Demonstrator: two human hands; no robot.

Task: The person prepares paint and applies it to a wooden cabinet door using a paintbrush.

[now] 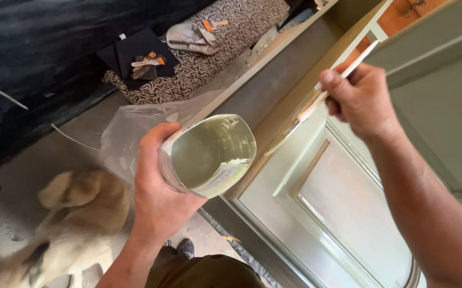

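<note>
— What's on the left?
— A tan dog (76,218) on the floor. Beside it the left hand (156,186), forearm raised from below, is wrapped around a cut container of pale green paint (209,154), tilted mouth-up.
— And the right?
— The right hand (361,98), arm reaching in from the right, pinches a thin brush handle (343,77) against the green panelled door (337,213).

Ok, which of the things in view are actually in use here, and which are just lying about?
In use:
- paint container, gripped by the left hand
- brush, held by the right hand
- panelled door, under the brush

Lying about:
- patterned cushion
- spare brushes
- plastic sheet
- dog
</note>
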